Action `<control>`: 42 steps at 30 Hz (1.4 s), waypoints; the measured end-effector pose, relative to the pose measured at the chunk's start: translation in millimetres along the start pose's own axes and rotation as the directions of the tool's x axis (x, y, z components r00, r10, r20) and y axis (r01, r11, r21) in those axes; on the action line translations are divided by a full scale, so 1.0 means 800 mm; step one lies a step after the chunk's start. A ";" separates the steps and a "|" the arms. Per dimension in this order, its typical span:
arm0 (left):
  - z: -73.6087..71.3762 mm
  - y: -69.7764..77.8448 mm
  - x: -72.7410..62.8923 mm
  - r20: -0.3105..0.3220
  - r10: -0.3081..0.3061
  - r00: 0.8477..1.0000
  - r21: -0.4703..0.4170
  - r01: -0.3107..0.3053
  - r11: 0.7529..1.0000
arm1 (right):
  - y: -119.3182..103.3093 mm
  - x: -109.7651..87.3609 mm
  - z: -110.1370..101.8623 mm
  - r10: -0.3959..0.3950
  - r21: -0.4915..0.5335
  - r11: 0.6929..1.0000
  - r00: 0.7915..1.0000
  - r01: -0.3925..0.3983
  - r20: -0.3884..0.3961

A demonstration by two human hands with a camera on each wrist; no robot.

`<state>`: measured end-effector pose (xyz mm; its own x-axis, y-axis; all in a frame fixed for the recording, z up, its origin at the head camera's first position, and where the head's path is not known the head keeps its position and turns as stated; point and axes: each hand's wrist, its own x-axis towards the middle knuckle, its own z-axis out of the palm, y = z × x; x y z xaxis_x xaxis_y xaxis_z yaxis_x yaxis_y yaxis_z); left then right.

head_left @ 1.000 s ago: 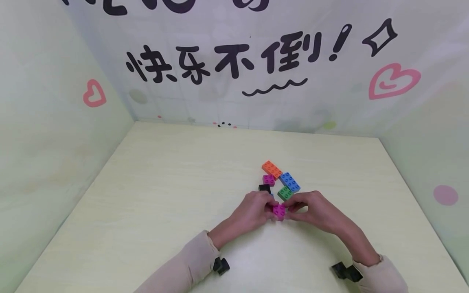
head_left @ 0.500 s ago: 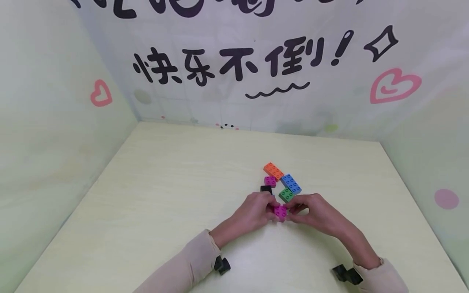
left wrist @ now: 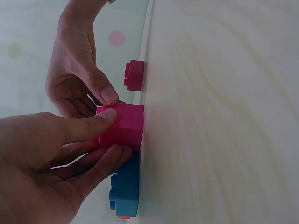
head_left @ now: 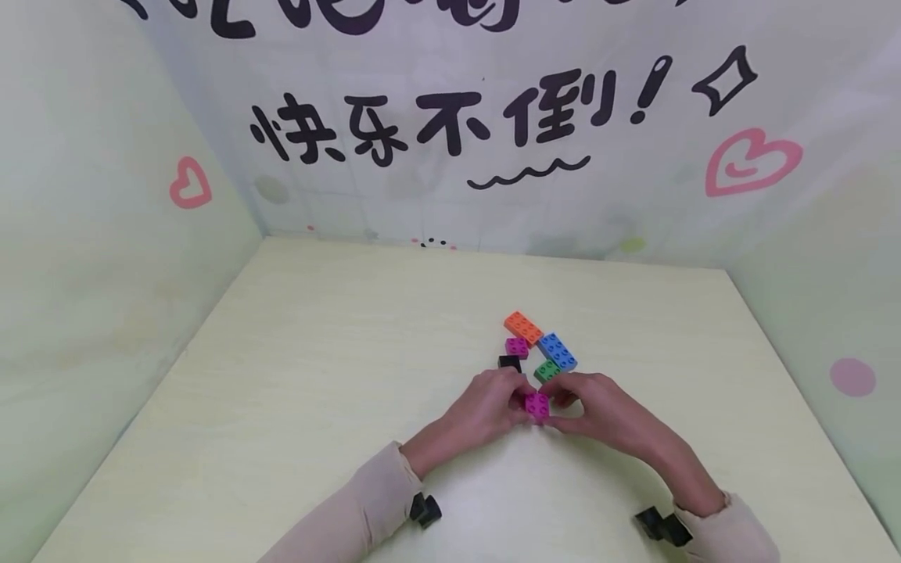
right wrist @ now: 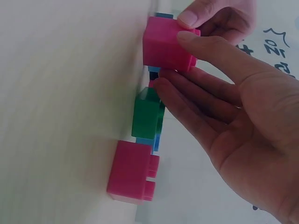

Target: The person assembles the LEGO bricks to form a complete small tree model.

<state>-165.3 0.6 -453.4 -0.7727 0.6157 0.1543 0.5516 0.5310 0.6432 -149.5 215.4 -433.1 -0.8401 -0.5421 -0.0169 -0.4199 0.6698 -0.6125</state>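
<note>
Both hands meet at a magenta toy building brick [head_left: 537,407] on the pale table. My left hand [head_left: 487,404] pinches it from the left, with the thumb on its near side. From the right, my right hand [head_left: 605,410] grips the same brick between thumb and fingers. A seam in the left wrist view suggests that this magenta brick [left wrist: 126,123] may be two thin pieces stacked. Right by the left fingertips lies a blue brick [left wrist: 127,189], covered by the hand in the head view. A loose pink brick [right wrist: 130,171] sits beside the right hand, hidden from the head camera.
Beyond the hands lie an orange brick [head_left: 523,327], a small magenta brick [head_left: 517,347], a black brick [head_left: 510,363], a blue brick [head_left: 558,352] and a partly covered green brick [head_left: 546,371]. Fabric walls [head_left: 436,203] stand behind and at both sides.
My right hand has shifted slightly left, closer around the magenta brick, and covers more of the green brick. The left hand stays almost still. The head view has shifted slightly.
</note>
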 end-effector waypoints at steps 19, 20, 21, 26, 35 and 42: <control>0.001 -0.006 0.002 0.002 0.002 1.000 0.056 -0.002 0.998 | 0.040 -0.066 -0.037 0.148 -0.083 0.984 0.980 -0.160 -0.132; 0.001 -0.006 0.002 0.003 0.001 1.000 0.055 -0.001 0.998 | 0.043 -0.067 -0.036 0.151 -0.091 0.982 0.979 -0.164 -0.133; 0.001 -0.007 0.002 0.003 0.000 1.000 0.055 0.000 0.998 | 0.046 -0.068 -0.035 0.157 -0.097 0.981 0.978 -0.170 -0.136; 0.002 -0.007 0.001 0.010 -0.005 1.000 0.037 0.005 0.999 | 0.056 -0.070 -0.030 0.175 -0.140 0.971 0.977 -0.192 -0.125; 0.002 -0.007 -0.001 0.011 0.008 1.000 0.041 -0.009 0.999 | 0.049 -0.068 -0.029 0.100 -0.126 0.985 0.984 -0.118 -0.147; 0.001 -0.007 -0.001 0.006 0.006 1.000 0.032 -0.006 0.999 | 0.012 -0.033 -0.025 -0.076 -0.021 0.997 0.989 0.074 -0.126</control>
<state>-167.4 -2.4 -457.8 -0.7676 0.6224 0.1532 0.5659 0.5458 0.6180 -138.6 246.3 -422.4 -0.8422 -0.5235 0.1291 -0.4879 0.6381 -0.5956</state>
